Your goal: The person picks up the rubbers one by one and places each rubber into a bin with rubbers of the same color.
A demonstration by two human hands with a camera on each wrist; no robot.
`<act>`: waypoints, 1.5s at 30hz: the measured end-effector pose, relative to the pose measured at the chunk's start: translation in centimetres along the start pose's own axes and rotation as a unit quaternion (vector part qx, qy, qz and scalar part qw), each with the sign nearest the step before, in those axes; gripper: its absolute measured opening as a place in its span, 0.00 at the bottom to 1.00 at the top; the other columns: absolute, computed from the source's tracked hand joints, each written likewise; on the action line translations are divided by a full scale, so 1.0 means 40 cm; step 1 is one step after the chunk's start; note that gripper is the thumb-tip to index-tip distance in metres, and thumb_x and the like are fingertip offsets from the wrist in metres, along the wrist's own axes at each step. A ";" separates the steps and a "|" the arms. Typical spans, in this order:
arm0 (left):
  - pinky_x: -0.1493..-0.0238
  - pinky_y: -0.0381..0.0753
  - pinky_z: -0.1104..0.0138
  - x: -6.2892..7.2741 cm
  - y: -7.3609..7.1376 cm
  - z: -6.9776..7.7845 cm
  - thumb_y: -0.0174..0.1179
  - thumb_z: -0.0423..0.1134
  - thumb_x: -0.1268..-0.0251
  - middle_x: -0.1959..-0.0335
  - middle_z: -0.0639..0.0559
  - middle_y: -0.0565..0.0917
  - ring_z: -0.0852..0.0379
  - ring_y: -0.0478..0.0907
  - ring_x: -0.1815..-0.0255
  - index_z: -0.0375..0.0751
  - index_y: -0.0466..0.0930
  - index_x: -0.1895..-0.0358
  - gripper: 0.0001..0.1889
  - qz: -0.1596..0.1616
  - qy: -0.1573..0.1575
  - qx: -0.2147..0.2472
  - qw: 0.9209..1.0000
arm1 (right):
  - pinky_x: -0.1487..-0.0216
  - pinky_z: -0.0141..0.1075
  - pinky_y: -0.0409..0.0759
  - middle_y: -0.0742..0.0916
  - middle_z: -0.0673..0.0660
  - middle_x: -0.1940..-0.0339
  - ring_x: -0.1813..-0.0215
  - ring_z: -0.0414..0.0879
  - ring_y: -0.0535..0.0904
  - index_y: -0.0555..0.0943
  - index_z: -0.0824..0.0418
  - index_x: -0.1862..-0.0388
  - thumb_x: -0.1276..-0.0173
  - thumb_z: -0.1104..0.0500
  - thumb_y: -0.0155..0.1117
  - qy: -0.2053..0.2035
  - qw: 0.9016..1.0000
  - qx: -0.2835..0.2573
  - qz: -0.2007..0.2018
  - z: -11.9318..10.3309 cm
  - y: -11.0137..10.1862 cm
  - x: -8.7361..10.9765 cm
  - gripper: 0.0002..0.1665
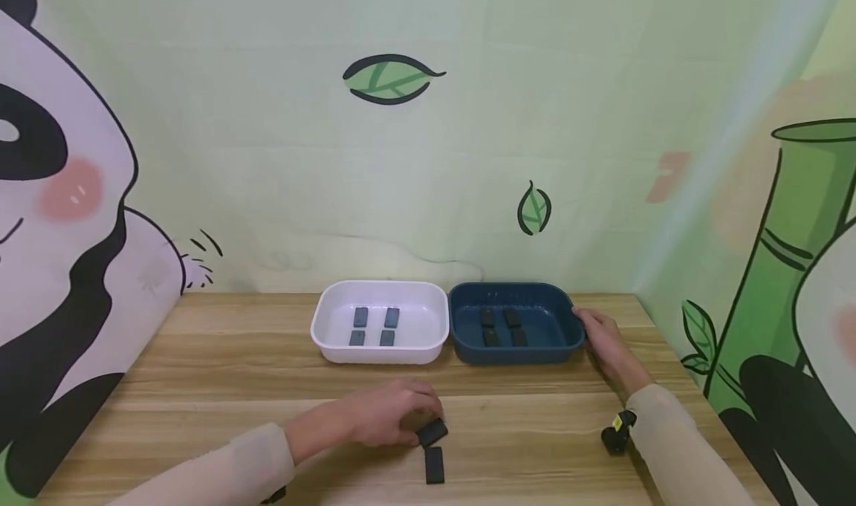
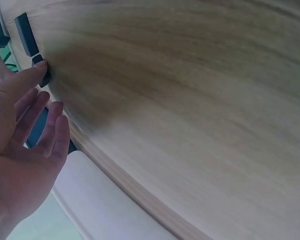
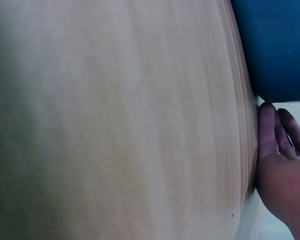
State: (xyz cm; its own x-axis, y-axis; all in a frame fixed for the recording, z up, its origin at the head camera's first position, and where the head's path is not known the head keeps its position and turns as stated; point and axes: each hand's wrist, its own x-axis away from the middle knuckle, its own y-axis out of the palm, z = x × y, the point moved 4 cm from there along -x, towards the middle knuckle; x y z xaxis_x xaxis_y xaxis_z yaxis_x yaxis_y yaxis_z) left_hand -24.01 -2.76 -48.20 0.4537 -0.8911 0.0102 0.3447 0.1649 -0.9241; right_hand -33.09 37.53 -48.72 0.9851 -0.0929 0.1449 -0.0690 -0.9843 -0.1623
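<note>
In the head view my left hand pinches a small black rectangular block, which sits tilted between thumb and fingers low over the table. A second black block lies on the wood just below it. The left wrist view shows the thumb of that hand on the near block, with the other fingers spread behind. My right hand touches the right end of the dark blue tray. In the right wrist view its fingers stretch straight, tips at the tray's wall.
A white tray stands against the blue one's left side. Several small dark blocks lie in the white tray, and several more in the blue tray. Behind the wooden table hangs a printed backdrop.
</note>
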 end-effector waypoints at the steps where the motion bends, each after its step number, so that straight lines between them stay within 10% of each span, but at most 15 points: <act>1: 0.33 0.77 0.67 -0.001 -0.001 0.003 0.77 0.38 0.36 0.40 0.62 0.83 0.64 0.78 0.37 0.52 0.85 0.39 0.22 -0.002 0.006 0.004 1.000 | 0.58 0.26 0.81 0.85 0.46 0.60 0.60 0.33 0.79 0.72 0.78 0.30 0.15 0.52 0.53 -0.002 1.000 0.000 -0.002 -0.008 0.001 0.006 0.32; 20: 0.38 0.79 0.70 0.002 -0.013 0.001 0.77 0.41 0.35 0.45 0.59 0.84 0.66 0.79 0.43 0.47 0.87 0.41 0.20 -0.013 -0.035 0.000 0.999 | 0.56 0.24 0.80 0.84 0.41 0.59 0.58 0.30 0.78 0.72 0.74 0.28 0.15 0.44 0.53 -0.011 1.000 0.016 0.018 0.057 -0.011 -0.043 0.36; 37: 0.42 0.81 0.71 -0.017 -0.095 0.010 0.75 0.49 0.33 0.46 0.57 0.83 0.64 0.80 0.46 0.47 0.87 0.39 0.22 0.041 -0.030 -0.044 0.998 | 0.63 0.25 0.77 0.82 0.41 0.70 0.68 0.32 0.76 0.79 0.68 0.40 0.15 0.46 0.53 -0.016 1.000 0.013 0.011 0.049 -0.002 -0.045 0.26; 45: 0.39 0.80 0.68 -0.037 -0.106 0.017 0.75 0.51 0.33 0.46 0.58 0.83 0.62 0.79 0.46 0.48 0.87 0.41 0.21 0.069 -0.044 -0.043 0.996 | 0.57 0.28 0.83 0.86 0.47 0.58 0.59 0.33 0.81 0.70 0.77 0.28 0.14 0.49 0.52 0.014 1.000 0.005 -0.006 0.028 0.006 -0.036 0.34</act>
State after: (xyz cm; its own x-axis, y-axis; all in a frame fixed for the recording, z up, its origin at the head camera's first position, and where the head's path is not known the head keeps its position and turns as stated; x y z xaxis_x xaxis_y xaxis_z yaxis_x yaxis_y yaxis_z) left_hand -25.59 -1.84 -44.06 0.5640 -0.8210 -0.0886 0.2042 0.2426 -0.9484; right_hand -34.33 37.61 -50.07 0.9811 -0.0849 0.1740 -0.0549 -0.9838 -0.1705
